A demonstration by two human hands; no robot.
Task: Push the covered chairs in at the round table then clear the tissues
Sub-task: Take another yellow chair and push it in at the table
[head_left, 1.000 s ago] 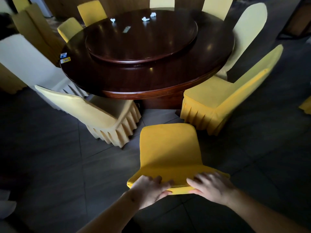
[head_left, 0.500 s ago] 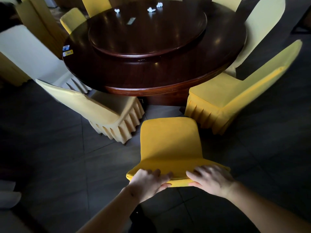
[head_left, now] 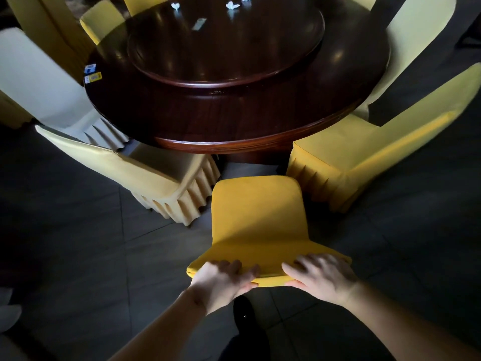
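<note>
The round surface [head_left: 234, 118] is filling the upper half of the view, with a raised turntable [head_left: 226, 48] at its centre. Covered chairs are ringed around it; two are standing angled at the near rim, a left chair [head_left: 156, 178] and a right chair [head_left: 364, 162], with a gap left between their pleated skirts.

The near chair [head_left: 257, 217], the one being handled, is set just short of that gap, its seat front near both skirts and not yet under the rim. Its back top is being gripped by the left hand [head_left: 221, 282] and the right hand [head_left: 322, 277]; the fingers of each are curled closed over the top edge, thumbs tucked behind.

Three tissues [head_left: 232, 5] are lying crumpled on the far side of the turntable, well apart from the hands, beside a small flat card [head_left: 199, 23].

The gap is judged to be tight. If the chair is pushed off-line, a skirt is likely to be snagged or a neighbour shoved aside. Pressure applied high on the back could tip the chair forward rather than slide it, and the loose cover may slip under the fingers. The seat could also be knocked against the pedestal [head_left: 250, 158] beneath. Open floor [head_left: 78, 243] is lying to either side and behind, so room is being left for re-aiming.
</note>
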